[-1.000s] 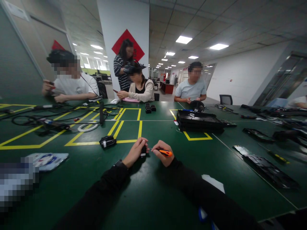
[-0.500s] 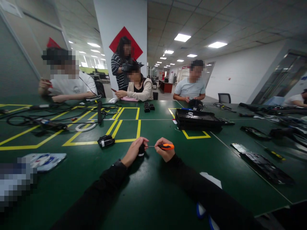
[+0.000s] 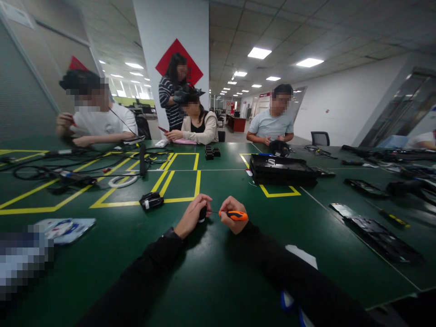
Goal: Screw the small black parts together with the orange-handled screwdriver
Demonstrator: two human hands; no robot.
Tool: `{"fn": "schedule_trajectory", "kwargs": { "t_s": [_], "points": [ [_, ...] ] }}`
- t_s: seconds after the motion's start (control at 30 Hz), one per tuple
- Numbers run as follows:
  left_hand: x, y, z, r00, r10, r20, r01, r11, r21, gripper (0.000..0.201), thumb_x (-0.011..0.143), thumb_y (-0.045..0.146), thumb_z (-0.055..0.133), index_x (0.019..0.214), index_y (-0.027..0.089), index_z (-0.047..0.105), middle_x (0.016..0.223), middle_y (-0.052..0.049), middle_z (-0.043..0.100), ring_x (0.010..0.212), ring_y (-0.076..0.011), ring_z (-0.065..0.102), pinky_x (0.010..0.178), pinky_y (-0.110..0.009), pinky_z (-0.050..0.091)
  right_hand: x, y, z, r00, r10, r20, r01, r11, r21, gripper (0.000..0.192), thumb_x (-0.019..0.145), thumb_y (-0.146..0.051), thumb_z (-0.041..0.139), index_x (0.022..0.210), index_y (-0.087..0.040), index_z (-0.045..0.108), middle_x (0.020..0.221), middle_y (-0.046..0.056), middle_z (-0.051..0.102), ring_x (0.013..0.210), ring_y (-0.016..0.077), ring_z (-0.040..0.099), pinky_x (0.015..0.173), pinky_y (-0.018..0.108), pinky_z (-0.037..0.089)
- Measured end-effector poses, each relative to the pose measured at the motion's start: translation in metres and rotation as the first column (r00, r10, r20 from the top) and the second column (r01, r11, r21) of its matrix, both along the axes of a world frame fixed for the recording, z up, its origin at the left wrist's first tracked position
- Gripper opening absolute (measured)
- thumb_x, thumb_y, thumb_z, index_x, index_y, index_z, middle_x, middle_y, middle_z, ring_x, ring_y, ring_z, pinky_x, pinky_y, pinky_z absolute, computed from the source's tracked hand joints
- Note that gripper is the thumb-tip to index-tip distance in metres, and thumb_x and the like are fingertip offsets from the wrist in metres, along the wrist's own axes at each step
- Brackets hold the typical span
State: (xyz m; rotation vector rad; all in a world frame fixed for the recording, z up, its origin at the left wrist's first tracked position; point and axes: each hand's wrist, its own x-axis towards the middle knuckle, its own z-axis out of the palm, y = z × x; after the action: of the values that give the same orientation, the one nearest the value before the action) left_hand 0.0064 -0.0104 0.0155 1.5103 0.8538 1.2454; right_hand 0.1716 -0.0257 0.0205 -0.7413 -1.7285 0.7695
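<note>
Black and small, the part (image 3: 202,213) I hold sits almost wholly hidden under my left hand (image 3: 192,215), whose fingers are curled tight around it; its shape is hard to make out. My right hand (image 3: 231,213) has its fingers closed on an orange-handled screwdriver (image 3: 233,215), the thin shaft pointing left into the part. Both rest on the green worktop (image 3: 218,272), bare near me. A black clip-like device (image 3: 151,200) lies to the left by yellow tape lines (image 3: 177,200).
</note>
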Motion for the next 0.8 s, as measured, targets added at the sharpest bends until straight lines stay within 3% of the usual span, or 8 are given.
{"fn": "schedule_trajectory", "kwargs": {
  "t_s": [0.13,0.33,0.47,0.63,0.8],
  "points": [
    [-0.002,0.003,-0.002,0.999,-0.011,0.033,0.012,0.999,-0.048,0.025,0.080,0.035,0.040,0.095,0.018,0.049,0.077,-0.001,0.055,0.063,-0.0115,0.053,0.060,-0.025,0.043,0.000,0.003,-0.002,1.000,0.012,0.000,-0.012,1.000,0.028,0.011,0.062,-0.014,0.053,0.071,-0.017,0.047,0.059,-0.003,0.049,0.047,0.0076,0.042,0.046,0.020,0.033],
    [-0.007,0.011,-0.007,0.991,0.027,0.131,-0.009,0.991,-0.134,0.027,0.076,0.036,0.045,0.094,0.016,0.050,0.076,-0.002,0.059,0.060,-0.0116,0.054,0.061,-0.025,0.043,0.003,0.002,0.004,0.994,0.004,0.106,-0.024,0.982,0.189,0.007,0.064,-0.017,0.054,0.067,-0.017,0.059,0.066,0.001,0.049,0.062,0.0119,0.046,0.059,0.025,0.037],
    [-0.005,0.011,-0.005,0.992,-0.004,0.129,0.020,0.992,-0.123,0.024,0.076,0.036,0.046,0.087,0.015,0.053,0.071,-0.001,0.057,0.059,-0.0117,0.053,0.058,-0.024,0.042,0.003,-0.001,0.007,0.999,-0.037,0.038,0.034,0.995,0.091,0.018,0.077,-0.025,0.046,0.070,-0.016,0.059,0.063,0.001,0.051,0.056,0.0107,0.046,0.055,0.024,0.037],
    [-0.004,0.013,-0.008,0.993,0.004,0.121,0.011,0.992,-0.129,0.024,0.076,0.038,0.045,0.083,0.016,0.054,0.067,0.001,0.053,0.055,-0.0104,0.051,0.053,-0.023,0.042,0.001,0.000,0.003,0.999,-0.046,0.020,0.047,0.995,-0.083,0.019,0.077,-0.026,0.047,0.093,-0.017,0.053,0.045,-0.007,0.044,0.036,0.0072,0.038,0.041,0.020,0.031],
    [-0.005,0.015,-0.013,0.993,-0.027,0.115,0.047,0.984,-0.169,0.023,0.076,0.037,0.048,0.083,0.016,0.054,0.068,0.001,0.051,0.057,-0.0101,0.051,0.053,-0.023,0.044,-0.002,0.001,0.002,1.000,-0.011,-0.023,0.009,0.997,-0.076,0.011,0.068,-0.018,0.051,0.079,-0.017,0.048,0.051,-0.006,0.048,0.039,0.0071,0.041,0.042,0.019,0.032]
  ]
}}
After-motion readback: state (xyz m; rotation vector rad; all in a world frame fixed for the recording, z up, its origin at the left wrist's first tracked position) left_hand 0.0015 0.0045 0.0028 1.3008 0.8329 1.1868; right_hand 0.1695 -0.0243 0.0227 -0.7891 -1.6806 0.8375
